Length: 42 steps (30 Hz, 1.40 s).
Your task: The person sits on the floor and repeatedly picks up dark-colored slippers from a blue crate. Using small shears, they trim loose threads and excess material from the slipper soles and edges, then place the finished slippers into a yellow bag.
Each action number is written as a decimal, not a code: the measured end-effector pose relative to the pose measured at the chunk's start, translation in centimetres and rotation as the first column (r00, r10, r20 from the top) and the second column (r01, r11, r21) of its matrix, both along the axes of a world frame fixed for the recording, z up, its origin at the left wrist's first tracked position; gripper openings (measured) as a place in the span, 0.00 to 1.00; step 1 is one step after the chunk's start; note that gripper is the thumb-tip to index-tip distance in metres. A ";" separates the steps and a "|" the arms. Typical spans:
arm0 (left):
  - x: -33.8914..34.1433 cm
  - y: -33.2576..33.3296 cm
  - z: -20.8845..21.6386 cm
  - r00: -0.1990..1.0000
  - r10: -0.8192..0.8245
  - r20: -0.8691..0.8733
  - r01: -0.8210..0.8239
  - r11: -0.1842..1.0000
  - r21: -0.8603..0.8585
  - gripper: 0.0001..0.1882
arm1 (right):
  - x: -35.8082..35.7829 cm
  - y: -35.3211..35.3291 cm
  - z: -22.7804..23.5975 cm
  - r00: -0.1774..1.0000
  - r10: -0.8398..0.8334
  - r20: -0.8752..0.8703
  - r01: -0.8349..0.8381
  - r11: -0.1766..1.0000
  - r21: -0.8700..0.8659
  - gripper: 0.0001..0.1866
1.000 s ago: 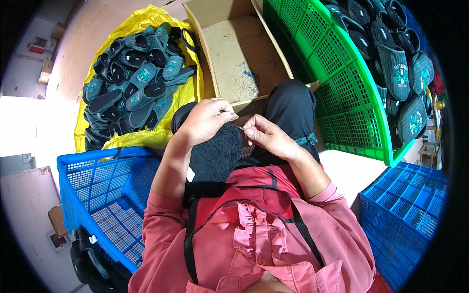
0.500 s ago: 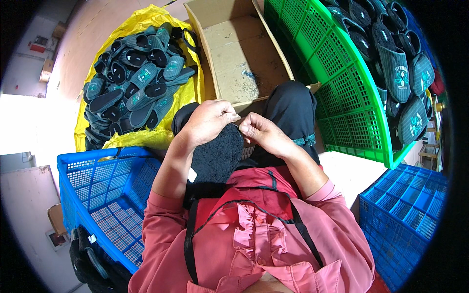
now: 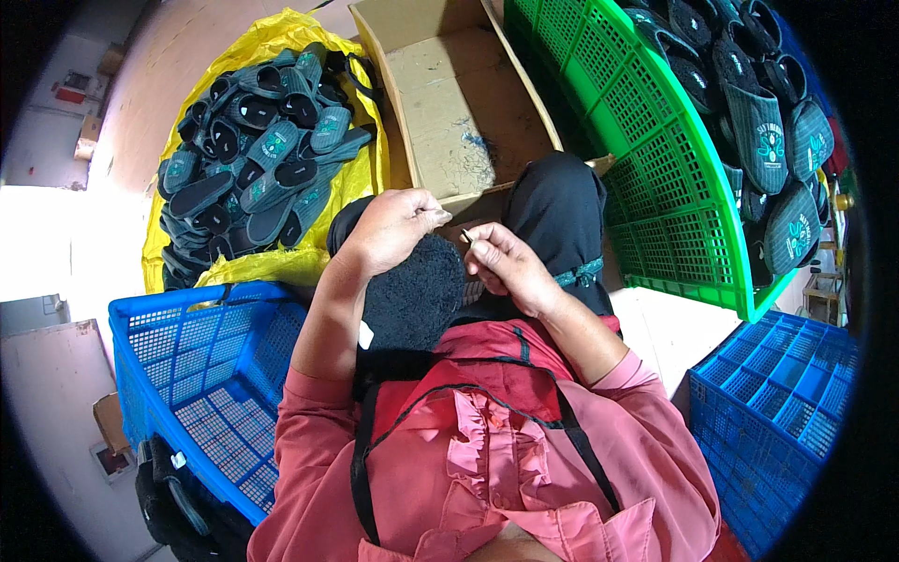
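A fluffy black slipper rests over my left thigh, with a small white tag at its lower left edge. My left hand is closed over its upper end, thumb and forefinger pinched; the other fingers are hidden. Just right of it, apart by a small gap, my right hand is closed. A tiny dark bit sticks out between its thumb and forefinger, too small to name.
Grey slippers pile up in a yellow sack at far left. An open cardboard box lies ahead. More slippers sit behind a green crate on the right. Blue crates flank me.
My hands, close together at the slipper's top before, have drawn slightly apart. The right hand has turned a little, and a small dark bit now shows at its fingertips.
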<state>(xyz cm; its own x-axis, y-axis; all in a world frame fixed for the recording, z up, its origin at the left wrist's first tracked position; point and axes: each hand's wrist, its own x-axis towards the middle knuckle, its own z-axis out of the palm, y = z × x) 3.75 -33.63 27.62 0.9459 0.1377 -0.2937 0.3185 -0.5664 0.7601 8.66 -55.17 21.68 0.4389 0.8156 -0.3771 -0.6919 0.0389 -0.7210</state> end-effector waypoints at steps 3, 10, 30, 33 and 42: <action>0.3 -0.1 -0.3 0.999 0.046 -0.014 -0.046 0.997 -0.063 0.09 | -0.7 0.3 0.5 0.998 -0.045 0.033 0.045 0.999 0.007 0.09; 0.4 -0.6 -1.2 0.989 0.149 0.014 -0.142 0.964 -0.225 0.05 | -0.5 1.8 0.3 0.985 -0.066 0.162 0.076 0.995 -0.058 0.06; 0.2 1.1 -0.7 0.977 -0.190 -0.094 0.158 0.949 -0.274 0.05 | -1.4 2.5 -0.3 0.978 -0.208 0.011 0.208 0.977 0.040 0.08; 0.2 1.1 -1.4 0.986 -0.136 -0.101 0.098 0.942 -0.320 0.04 | -1.2 2.3 0.6 0.985 -0.157 0.066 0.155 0.988 0.021 0.13; -0.1 0.8 -1.2 0.994 0.039 -0.105 -0.069 0.950 -0.304 0.04 | -0.1 0.9 -0.1 0.959 0.112 0.259 -0.115 0.993 -0.004 0.15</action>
